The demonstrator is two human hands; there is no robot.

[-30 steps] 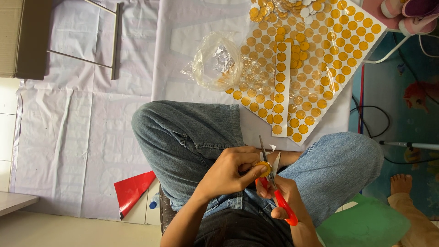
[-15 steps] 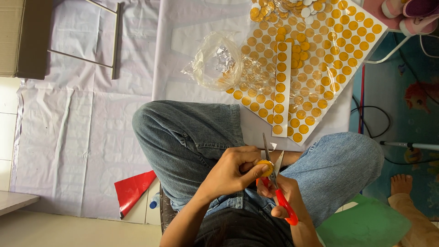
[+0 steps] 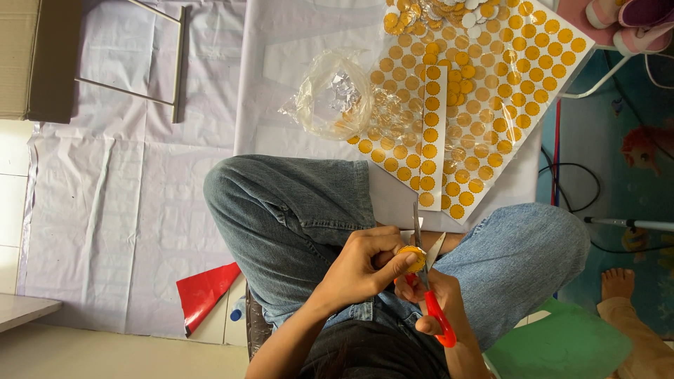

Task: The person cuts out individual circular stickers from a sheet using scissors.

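My left hand (image 3: 365, 270) pinches a small round orange sticker piece (image 3: 413, 258) over my lap. My right hand (image 3: 437, 303) grips red-handled scissors (image 3: 428, 281), whose blades stand apart around the edge of that piece. I sit cross-legged in blue jeans (image 3: 295, 217). Ahead of my knees lies a white sheet covered with orange round stickers (image 3: 491, 105), with a narrow cut strip of stickers (image 3: 432, 140) resting on it.
A crumpled clear plastic bag (image 3: 333, 98) lies beside the sheet, and loose cut circles (image 3: 435, 14) are piled at its far end. A red paper piece (image 3: 203, 291) lies by my left thigh. Another person's foot (image 3: 618, 284) and a green mat (image 3: 562, 344) are at right.
The scissors and the orange piece shifted slightly in my hands, the blades working around the piece's edge. Everything on the floor stays where it was.
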